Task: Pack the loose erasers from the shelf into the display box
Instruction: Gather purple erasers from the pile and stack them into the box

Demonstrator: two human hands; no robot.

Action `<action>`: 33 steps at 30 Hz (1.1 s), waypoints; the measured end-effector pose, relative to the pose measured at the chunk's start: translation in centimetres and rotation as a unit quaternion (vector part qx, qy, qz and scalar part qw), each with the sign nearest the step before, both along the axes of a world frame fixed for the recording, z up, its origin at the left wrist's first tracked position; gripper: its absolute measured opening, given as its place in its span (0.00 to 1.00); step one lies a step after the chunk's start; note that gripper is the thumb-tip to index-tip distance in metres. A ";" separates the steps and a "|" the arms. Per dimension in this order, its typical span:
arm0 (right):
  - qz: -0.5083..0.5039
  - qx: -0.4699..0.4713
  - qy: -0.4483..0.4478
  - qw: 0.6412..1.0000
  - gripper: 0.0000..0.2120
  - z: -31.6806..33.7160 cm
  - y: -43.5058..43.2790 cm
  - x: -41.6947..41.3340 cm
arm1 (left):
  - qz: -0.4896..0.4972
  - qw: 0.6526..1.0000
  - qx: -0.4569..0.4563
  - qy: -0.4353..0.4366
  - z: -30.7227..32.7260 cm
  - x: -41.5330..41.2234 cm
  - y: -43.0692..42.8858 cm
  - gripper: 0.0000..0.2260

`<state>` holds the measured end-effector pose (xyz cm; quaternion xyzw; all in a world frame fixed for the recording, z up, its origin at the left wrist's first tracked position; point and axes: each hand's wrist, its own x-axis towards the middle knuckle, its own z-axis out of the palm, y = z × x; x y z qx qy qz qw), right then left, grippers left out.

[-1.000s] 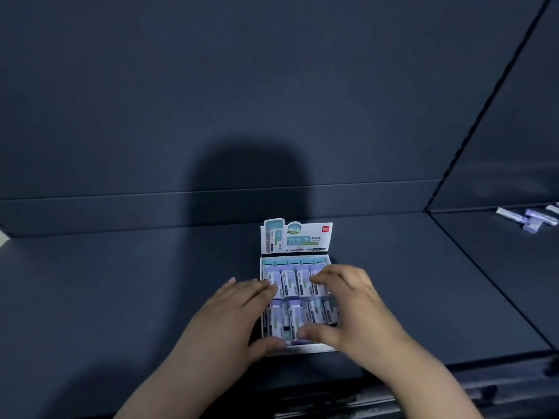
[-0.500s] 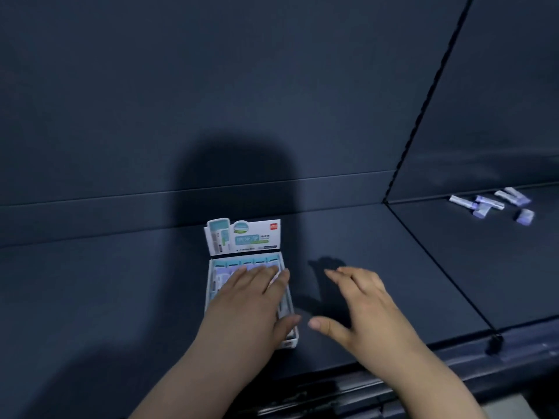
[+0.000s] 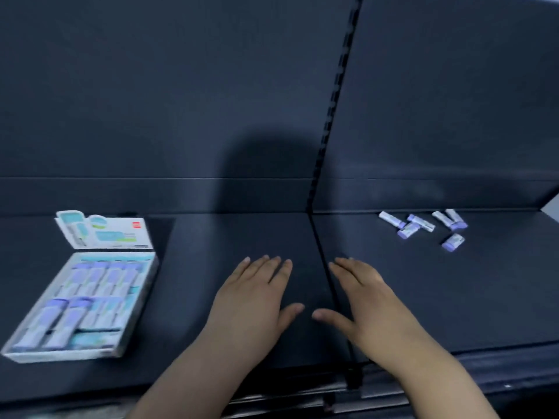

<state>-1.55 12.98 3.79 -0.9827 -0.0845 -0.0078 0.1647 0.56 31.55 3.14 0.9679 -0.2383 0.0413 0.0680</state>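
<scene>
The white display box (image 3: 137,300) lies at the left of the dark shelf, its printed lid flap (image 3: 104,229) standing up behind it. Rows of purple-capped erasers (image 3: 99,279) fill most of it. Several loose erasers (image 3: 423,226) lie scattered on the right shelf section, far right and toward the back. My left hand (image 3: 254,300) and my right hand (image 3: 367,300) hover flat side by side over the shelf middle, fingers straight, holding nothing. Both are well clear of the box and the loose erasers.
A dark seam (image 3: 325,282) divides the two shelf sections and runs between my hands. The dark back panel (image 3: 181,101) rises behind the shelf. The shelf's front edge (image 3: 499,385) runs along the bottom of the view.
My left hand has come off the box and both hands have moved right to the shelf seam. The view has swung right, so the box now lies far left and the loose erasers are closer.
</scene>
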 end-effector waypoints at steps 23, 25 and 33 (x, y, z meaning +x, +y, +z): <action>-0.072 0.017 0.014 0.997 0.37 0.0 -11.8 2.7 | -0.028 0.995 0.038 0.085 0.0 4.9 -8.6 0.28; -0.092 0.019 0.020 0.995 0.37 -0.2 -13.1 2.6 | -0.037 0.996 0.035 0.075 -0.3 5.3 -9.5 0.27; -0.118 0.029 0.027 0.992 0.36 -1.3 -19.8 3.2 | -0.062 0.997 0.022 0.051 -0.9 5.4 -16.7 0.29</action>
